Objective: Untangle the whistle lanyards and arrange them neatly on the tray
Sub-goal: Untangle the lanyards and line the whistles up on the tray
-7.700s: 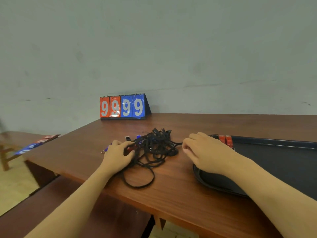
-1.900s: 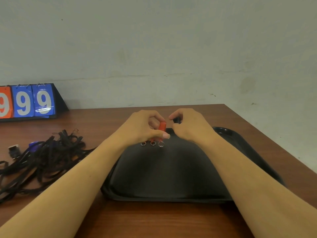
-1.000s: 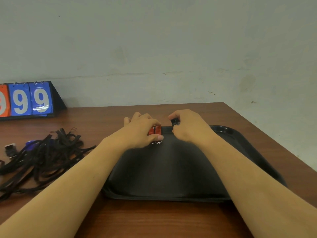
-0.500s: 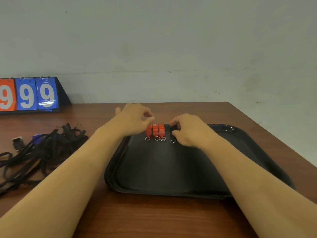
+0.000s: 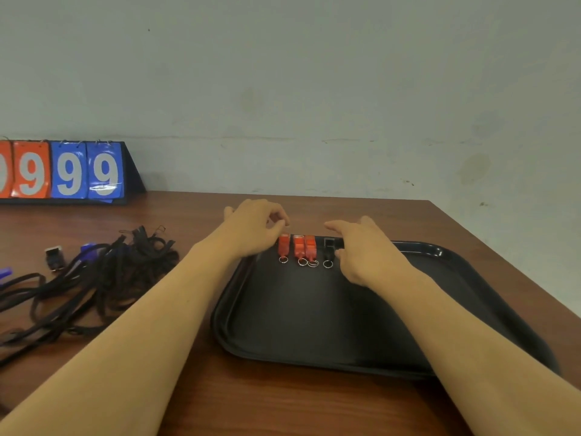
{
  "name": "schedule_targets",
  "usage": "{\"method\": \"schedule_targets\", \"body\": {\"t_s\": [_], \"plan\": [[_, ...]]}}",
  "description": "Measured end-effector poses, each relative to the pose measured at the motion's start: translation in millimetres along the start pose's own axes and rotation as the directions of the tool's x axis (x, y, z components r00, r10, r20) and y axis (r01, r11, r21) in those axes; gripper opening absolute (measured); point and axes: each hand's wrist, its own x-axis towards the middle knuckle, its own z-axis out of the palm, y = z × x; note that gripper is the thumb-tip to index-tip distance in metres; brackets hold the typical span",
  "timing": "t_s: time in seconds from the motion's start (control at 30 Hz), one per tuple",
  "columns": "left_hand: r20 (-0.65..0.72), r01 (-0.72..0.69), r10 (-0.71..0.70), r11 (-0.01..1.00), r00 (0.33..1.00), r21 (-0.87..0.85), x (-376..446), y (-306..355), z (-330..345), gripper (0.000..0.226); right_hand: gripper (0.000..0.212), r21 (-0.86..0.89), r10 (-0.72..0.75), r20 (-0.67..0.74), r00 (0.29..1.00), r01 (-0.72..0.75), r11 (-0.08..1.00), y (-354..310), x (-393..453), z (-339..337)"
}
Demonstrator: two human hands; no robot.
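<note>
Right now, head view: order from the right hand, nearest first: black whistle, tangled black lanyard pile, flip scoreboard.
From the right hand:
1. Black whistle, on the tray beside its fingers.
2. Tangled black lanyard pile, left on the table.
3. Red-and-blue flip scoreboard, far left by the wall.

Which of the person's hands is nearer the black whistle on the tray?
Right. The right hand sits just beside the black whistle; the left hand hovers beyond the three orange whistles.
</note>
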Motion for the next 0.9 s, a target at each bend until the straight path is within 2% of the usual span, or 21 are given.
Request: {"method": "schedule_targets", "body": {"t_s": [0.1, 0.23, 0.33, 0.53, 0.67, 0.77, 0.83, 0.9], "plan": [[0.016, -0.013, 0.014, 1.000, 1.000, -0.026, 0, -5, -4, 0.018, 0.060, -0.014, -0.032, 0.008, 0.999, 0.032, 0.999, 1, 2, 2], [0.111, -0.017, 0.022, 0.999, 0.994, -0.047, -2, -12, -9, 0.019, 0.044, -0.054, -0.067, 0.054, 0.996, 0.070, 0.996, -1, 2, 3], [0.152, -0.039, 0.050, 0.996, 0.987, -0.076, -2, -10, -6, 0.016, 0.047, -0.072, -0.112, 0.075, 0.991, 0.118, 0.990, -4, 1, 3], [0.138, -0.071, 0.085, 0.992, 0.987, -0.105, 0, -10, -1, 0.016, 0.050, -0.133, -0.164, 0.115, 0.980, 0.179, 0.975, -6, 0, 0], [0.083, -0.051, 0.061, 0.991, 0.995, -0.120, -2, -12, -4, 0.018, 0.061, -0.174, -0.196, -0.008, 0.980, 0.192, 0.966, -8, -7, -7], [0.016, 0.000, 0.003, 0.987, 1.000, -0.161, -7, -16, -15, 0.019, 0.053, -0.201, -0.366, -0.118, 0.923, 0.339, 0.919, -23, -20, -11], [-0.015, 0.064, -0.068, 0.978, 0.998, -0.198, -11, -20, -28, 0.018, 0.041, -0.195, -0.486, -0.103, 0.868, 0.461, 0.866, -31, -30, -10], [-0.050, 0.124, -0.135, 0.977, 0.990, -0.173, -20, -30, -48, 0.017, 0.039, -0.163, -0.568, -0.044, 0.822, 0.555, 0.816, -36, -37, -9]]}}
